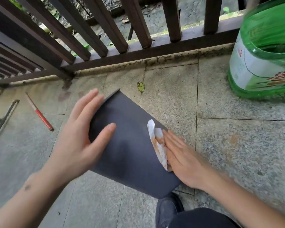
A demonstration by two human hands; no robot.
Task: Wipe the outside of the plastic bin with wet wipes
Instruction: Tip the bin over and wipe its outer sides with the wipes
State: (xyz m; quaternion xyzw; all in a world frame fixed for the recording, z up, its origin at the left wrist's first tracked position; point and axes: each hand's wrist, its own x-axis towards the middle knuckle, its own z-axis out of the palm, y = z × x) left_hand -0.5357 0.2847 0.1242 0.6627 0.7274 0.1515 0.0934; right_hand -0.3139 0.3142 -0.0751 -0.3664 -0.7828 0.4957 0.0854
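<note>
A dark blue-grey plastic bin [130, 145] lies tilted on its side over the stone floor, its rim pointing up and away from me. My left hand [79, 135] holds its left side, fingers over the rim edge and thumb laid across the outer wall. A white wet wipe [156, 142], stained orange-brown, lies on the bin's right wall. My right hand [181, 155] presses the wipe flat against that wall with straight fingers.
A large green plastic bottle [262, 51] stands at the right. A dark railing [105, 38] runs along the far edge of the floor. A red-handled tool [39, 112] and a squeegee [2, 120] lie at the left. My dark shoe [168, 209] is below the bin.
</note>
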